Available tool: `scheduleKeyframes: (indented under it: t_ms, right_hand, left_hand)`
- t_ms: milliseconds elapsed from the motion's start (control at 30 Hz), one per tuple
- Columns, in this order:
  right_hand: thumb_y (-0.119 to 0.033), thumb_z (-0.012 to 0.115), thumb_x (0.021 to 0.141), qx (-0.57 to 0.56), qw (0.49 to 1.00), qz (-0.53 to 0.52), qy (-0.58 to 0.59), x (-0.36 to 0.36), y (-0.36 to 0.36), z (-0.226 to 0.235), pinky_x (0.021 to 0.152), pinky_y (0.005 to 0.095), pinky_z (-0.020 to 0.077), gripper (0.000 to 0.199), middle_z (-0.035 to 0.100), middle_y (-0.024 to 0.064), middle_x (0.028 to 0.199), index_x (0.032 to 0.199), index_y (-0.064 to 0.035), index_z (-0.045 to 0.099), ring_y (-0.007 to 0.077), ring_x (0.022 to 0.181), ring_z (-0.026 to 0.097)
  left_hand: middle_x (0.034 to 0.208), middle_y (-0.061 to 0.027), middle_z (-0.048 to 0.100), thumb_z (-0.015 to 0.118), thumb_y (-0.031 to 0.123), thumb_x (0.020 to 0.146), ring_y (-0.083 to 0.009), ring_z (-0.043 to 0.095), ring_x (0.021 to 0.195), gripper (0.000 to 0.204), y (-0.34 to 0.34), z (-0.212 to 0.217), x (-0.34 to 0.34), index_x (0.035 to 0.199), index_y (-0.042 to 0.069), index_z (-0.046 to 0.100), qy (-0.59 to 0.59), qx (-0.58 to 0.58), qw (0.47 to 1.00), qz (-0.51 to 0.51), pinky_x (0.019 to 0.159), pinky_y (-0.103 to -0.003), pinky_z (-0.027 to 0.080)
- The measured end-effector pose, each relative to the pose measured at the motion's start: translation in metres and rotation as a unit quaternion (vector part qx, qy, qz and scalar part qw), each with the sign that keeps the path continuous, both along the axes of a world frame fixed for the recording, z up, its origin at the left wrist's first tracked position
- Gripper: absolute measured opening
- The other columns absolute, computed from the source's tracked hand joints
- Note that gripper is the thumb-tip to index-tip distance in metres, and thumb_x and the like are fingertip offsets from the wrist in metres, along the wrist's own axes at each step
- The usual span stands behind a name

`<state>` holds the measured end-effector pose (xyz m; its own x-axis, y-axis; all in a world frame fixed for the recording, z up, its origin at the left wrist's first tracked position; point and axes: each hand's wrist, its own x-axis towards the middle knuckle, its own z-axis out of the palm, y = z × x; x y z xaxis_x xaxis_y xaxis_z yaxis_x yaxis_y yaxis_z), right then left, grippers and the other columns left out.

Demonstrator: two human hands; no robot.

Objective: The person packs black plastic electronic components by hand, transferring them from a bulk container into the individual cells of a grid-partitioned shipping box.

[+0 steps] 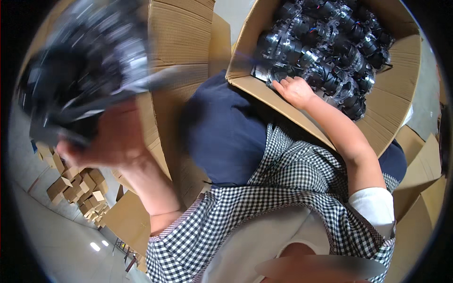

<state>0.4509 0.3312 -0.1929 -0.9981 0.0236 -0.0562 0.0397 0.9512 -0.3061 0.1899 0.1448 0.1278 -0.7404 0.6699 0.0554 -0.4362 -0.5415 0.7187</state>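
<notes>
Landmark = the big open cardboard box (325,89) w/ the black parts, resting on the person's lap. It's packed w/ a heap of black round plastic-and-metal parts (330,42), shiny rims, a few thin wires poking out, all tangled together.

Next biggest, left of the box and up close to the camera: a blurred bunch of the same black parts (85,66), w/ clear plastic bits showing. Left hand (111,141) is closed under it, gripping it from below.

Right hand (295,92) sits at the box's near edge, fingers curled onto the parts; can't tell if it's actually clamped on one.

Imo these look light but rigid, prob a bit slick on the shiny rims, and wires could snag. Best grab by the round body, not the wires.
</notes>
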Motion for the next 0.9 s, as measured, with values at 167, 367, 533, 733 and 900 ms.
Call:
scheduleKeyframes:
  t_ms: [167, 367, 533, 733, 900]
  right_hand:
    - [-0.007, 0.060, 0.074, -0.210, 0.973, -0.091, -0.012, -0.009, 0.015, 0.016, 0.088, 0.0452, 0.0491, 0.046, 0.065, 0.0185, 0.101, 0.120, 0.0005, 0.057, 0.0359, 0.099, 0.061]
    - [-0.004, 0.061, 0.078, -0.483, 0.851, -0.205, 0.018, -0.006, 0.027, -0.009, 0.087, 0.0334, 0.0510, 0.036, 0.068, 0.0131, 0.097, 0.113, 0.0020, 0.063, 0.0225, 0.090, 0.067]
    - [0.000, 0.064, 0.085, -0.679, 0.669, -0.299, 0.048, -0.015, 0.001, -0.006, 0.089, 0.0294, 0.0482, 0.015, 0.067, 0.0043, 0.099, 0.100, 0.0000, 0.063, 0.0118, 0.095, 0.061]
    - [-0.011, 0.069, 0.080, -0.264, 0.904, -0.292, 0.169, -0.028, -0.032, -0.011, 0.078, 0.0378, 0.0522, 0.010, 0.067, 0.0090, 0.092, 0.088, -0.0061, 0.065, 0.0282, 0.091, 0.063]
    - [-0.026, 0.064, 0.084, -0.109, 0.964, -0.232, 0.069, -0.031, -0.016, 0.020, 0.063, 0.0412, 0.0534, 0.016, 0.067, 0.0072, 0.081, 0.081, -0.0102, 0.063, 0.0276, 0.079, 0.067]
  left_hand:
    - [0.129, -0.0093, 0.057, 0.069, 0.041, 0.078, -0.0277, 0.053, 0.124, 0.073, 0.062, -0.048, 0.063, 0.140, 0.011, 0.043, -0.088, -0.116, 0.980, -0.139, 0.100, -0.054, 0.048]
    - [0.130, -0.0095, 0.055, 0.077, 0.032, 0.072, -0.0258, 0.054, 0.123, 0.081, 0.067, -0.087, 0.064, 0.140, 0.009, 0.041, -0.049, -0.226, 0.964, -0.131, 0.103, -0.045, 0.046]
    - [0.130, -0.0115, 0.057, 0.073, 0.043, 0.075, -0.0313, 0.058, 0.118, 0.079, 0.060, -0.084, 0.048, 0.140, 0.011, 0.043, -0.080, -0.227, 0.965, -0.109, 0.094, -0.056, 0.050]
    - [0.131, -0.0115, 0.057, 0.073, 0.042, 0.076, -0.0315, 0.058, 0.118, 0.077, 0.066, -0.089, 0.044, 0.140, 0.010, 0.043, -0.087, -0.232, 0.959, -0.134, 0.094, -0.056, 0.050]
    - [0.130, -0.0117, 0.057, 0.073, 0.040, 0.076, -0.0302, 0.058, 0.117, 0.077, 0.073, -0.091, 0.041, 0.139, 0.010, 0.043, -0.093, -0.216, 0.953, -0.190, 0.096, -0.056, 0.048]
